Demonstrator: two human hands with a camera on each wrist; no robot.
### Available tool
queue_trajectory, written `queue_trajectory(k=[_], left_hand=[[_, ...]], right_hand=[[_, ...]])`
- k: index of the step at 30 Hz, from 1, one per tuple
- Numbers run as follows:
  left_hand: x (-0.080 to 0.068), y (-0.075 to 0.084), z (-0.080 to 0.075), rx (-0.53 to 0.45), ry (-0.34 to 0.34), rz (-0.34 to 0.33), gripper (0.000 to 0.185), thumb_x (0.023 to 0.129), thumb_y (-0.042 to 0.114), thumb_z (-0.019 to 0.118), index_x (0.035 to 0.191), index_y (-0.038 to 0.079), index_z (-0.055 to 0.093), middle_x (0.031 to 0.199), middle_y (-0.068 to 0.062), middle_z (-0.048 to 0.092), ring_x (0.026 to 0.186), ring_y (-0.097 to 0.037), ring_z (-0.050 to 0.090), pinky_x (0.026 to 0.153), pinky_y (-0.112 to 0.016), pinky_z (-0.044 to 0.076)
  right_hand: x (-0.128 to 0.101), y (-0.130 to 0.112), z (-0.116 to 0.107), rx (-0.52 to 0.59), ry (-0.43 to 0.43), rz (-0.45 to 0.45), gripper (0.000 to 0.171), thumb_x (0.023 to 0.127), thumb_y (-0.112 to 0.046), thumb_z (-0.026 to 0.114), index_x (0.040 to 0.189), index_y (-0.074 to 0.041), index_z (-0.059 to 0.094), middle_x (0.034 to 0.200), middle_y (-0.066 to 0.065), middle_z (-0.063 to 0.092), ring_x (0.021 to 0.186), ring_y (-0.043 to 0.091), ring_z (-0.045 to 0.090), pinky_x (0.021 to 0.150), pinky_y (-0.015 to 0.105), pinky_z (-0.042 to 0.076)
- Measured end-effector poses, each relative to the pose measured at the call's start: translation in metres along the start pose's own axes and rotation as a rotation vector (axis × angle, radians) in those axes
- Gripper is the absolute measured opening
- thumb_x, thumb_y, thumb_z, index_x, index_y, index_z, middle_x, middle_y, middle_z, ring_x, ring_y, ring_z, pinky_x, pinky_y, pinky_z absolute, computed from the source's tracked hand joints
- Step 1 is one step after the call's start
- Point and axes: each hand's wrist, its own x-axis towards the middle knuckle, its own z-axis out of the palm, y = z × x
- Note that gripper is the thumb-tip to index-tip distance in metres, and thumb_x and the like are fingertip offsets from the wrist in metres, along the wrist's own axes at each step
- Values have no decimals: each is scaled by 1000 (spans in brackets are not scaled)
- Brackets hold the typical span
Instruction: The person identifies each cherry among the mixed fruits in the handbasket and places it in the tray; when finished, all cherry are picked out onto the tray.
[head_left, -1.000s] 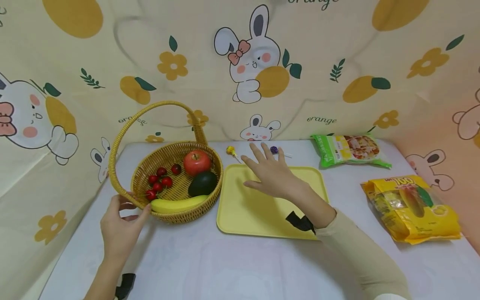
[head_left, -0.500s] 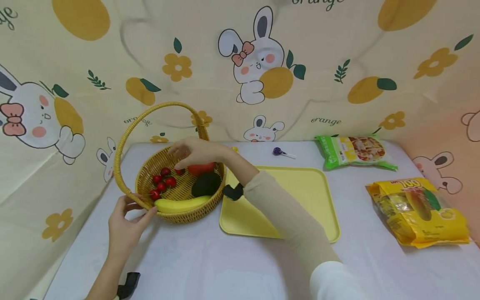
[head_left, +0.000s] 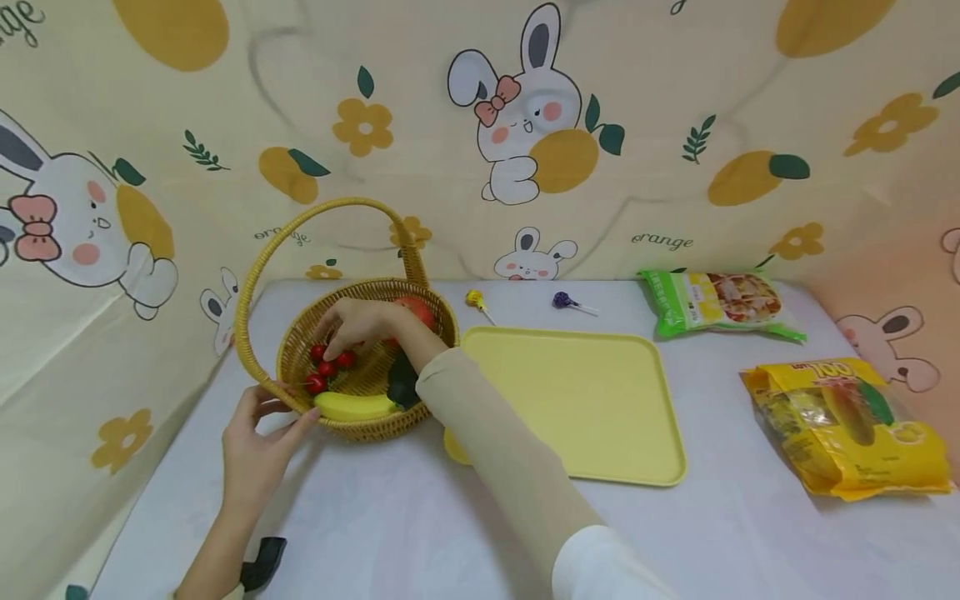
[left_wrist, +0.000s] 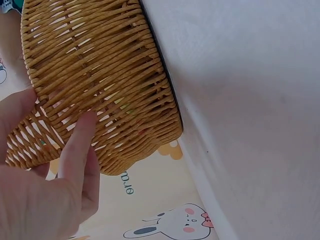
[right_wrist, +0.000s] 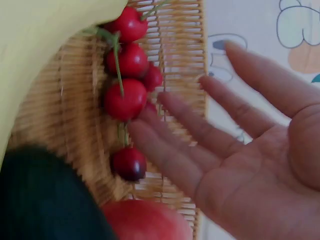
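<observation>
Your right hand (head_left: 360,321) is inside the wicker basket (head_left: 300,346) at left of centre in the head view, fingers extended and spread above the cherries (head_left: 330,367); the right wrist view shows the palm open, the fingertips (right_wrist: 150,125) just beside or brushing the red fruit, with nothing clamped. Your left hand (head_left: 258,437) steadies the basket at its near rim, thumb and fingers resting against the woven wall (left_wrist: 100,75); whether the fingers curl over the rim cannot be determined from the left wrist view. The cherries lie in the left half of the basket, upper left of the right wrist frame, several joined by thin green stems (right_wrist: 117,65). Judge them as light, small, smooth-skinned and soft: they are likely to roll or slip under a flat touch and to bruise under a hard pinch. Take hold at the stems where they meet, or cup one fruit lightly between thumb and forefinger. The stems may pull off, so lift without jerking. One darker cherry (right_wrist: 129,162) lies apart, near the red apple (right_wrist: 145,220). The banana (head_left: 348,407) and the dark avocado (head_left: 403,382) crowd the near side of the basket, so approach from above. The yellow tray (head_left: 577,400) lies just to the right of the basket.
</observation>
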Motion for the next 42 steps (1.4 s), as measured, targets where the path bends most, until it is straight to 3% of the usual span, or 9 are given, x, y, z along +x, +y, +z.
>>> queue_trajectory(k=[1,5,10,14,18,22,27,35,42], left_hand=[[0,1,0,-3,-1,1,46,78,-14,78,117,-9,55,110,-13,58,95,-8,58,67,-10,57],[1,0,1,-15,-4,3,47,77,-14,79,117,-8,55,110,-10,57,94,-8,58,66,-10,58],[2,-8,0,-19,-8,24,48,77,-10,81,117,-5,56,110,-7,58,95,-9,58,67,-11,58],[2,-10,-1,-18,-15,33,48,77,-8,82,118,-4,57,112,-10,58,95,-8,58,67,-11,58],[1,-10,-1,-17,-16,28,48,77,-9,82,118,-4,57,112,-10,58,96,-8,58,67,-11,58],[1,-8,-1,-11,-18,31,49,77,-9,81,119,-4,56,113,-10,57,96,-8,58,67,-10,58],[1,-7,-1,-13,-24,24,47,79,-8,81,118,-5,56,113,-10,58,96,-8,58,67,-11,58],[1,-10,-1,-23,-30,10,49,78,-9,81,120,-4,56,115,-10,58,97,-9,57,67,-11,58],[1,-8,-1,-35,-31,7,47,79,-8,80,119,-4,55,113,-10,58,97,-9,58,68,-12,59]], right_hand=[[1,1,1,-2,-8,5,46,93,-5,69,136,2,56,82,5,54,65,16,40,63,34,43],[5,4,4,-33,-12,5,46,92,-4,70,135,4,57,120,12,59,80,17,47,79,39,51],[7,6,5,-47,-6,55,44,93,-6,70,135,1,59,135,11,56,102,17,54,94,39,56],[7,9,6,34,-25,120,43,93,-2,69,135,1,58,134,10,55,114,21,56,100,49,54],[8,12,6,77,-52,136,43,91,5,68,133,4,57,126,12,57,103,23,60,101,48,53],[8,15,5,74,-88,166,37,91,5,68,127,5,60,108,11,64,95,26,65,99,45,55],[10,20,4,74,-139,161,33,92,5,67,124,5,62,95,9,69,88,21,66,97,42,57],[13,25,3,67,-173,124,34,93,3,66,126,5,62,94,8,70,84,18,65,97,42,57],[14,26,7,75,-194,130,28,93,3,67,121,5,66,105,10,70,87,18,68,91,38,60]])
